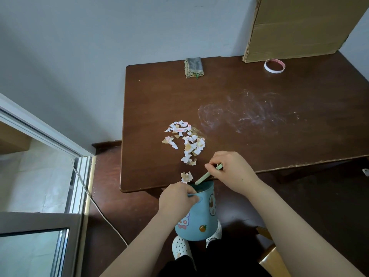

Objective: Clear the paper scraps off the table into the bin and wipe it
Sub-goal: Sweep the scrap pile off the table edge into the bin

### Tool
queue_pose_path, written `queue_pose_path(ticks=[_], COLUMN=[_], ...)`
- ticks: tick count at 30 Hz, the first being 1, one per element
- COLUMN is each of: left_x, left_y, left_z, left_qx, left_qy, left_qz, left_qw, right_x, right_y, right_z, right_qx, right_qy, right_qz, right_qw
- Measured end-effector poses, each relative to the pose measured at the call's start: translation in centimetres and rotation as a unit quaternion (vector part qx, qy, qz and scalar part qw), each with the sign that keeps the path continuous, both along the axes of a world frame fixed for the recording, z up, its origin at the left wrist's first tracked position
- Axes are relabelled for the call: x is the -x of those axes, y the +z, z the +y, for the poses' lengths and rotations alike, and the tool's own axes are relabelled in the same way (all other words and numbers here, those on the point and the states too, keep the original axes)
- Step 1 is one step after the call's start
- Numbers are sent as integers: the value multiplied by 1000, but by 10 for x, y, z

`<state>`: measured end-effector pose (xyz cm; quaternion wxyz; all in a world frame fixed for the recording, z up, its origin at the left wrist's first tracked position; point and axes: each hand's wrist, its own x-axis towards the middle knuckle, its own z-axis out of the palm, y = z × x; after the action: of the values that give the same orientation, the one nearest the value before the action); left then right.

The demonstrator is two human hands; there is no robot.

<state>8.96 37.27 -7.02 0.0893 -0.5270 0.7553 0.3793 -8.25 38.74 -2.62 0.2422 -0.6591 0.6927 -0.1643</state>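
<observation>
The left hand (176,198) clamped the bin (200,218) rim. The right hand (229,168) pinched a green strip (201,179) above it, paper scraps (185,138) just beyond.

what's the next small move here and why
Probably sweep the small cluster of torn paper scraps at the edge of the brown table into the blue cartoon-printed bin the left hand holds below it, using the pale green strip in the right hand.
</observation>
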Motion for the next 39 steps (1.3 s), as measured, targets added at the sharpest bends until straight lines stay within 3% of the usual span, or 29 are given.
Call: queue_pose_path(ticks=[3,7,14,22,30,36,39], left_x=[0,-1,-2,-2,-1,0,0], left_y=[-1,-2,1,0,1,1,2], left_z=[1,1,0,1,-1,-1,-1], left_qx=[-3,7,2,1,-3,-2,-8], left_qy=[2,2,-1,10,8,11,12], left_qz=[6,9,4,11,4,9,9], left_qw=[1000,1000,1000,1000,1000,1000,1000], right_x=[-1,-14,-19,-1,-4,-8,-16], right_y=[4,0,-2,-8,-12,-3,-6], right_z=[0,-12,-2,-14,-10,-17,-29], right_qx=[39,84,22,146,37,111,98], right_qy=[-23,0,58,-83,-37,-65,-38], right_qz=[-43,-24,30,-58,9,-35,-17], right_qw=[998,996,998,984,999,991,994])
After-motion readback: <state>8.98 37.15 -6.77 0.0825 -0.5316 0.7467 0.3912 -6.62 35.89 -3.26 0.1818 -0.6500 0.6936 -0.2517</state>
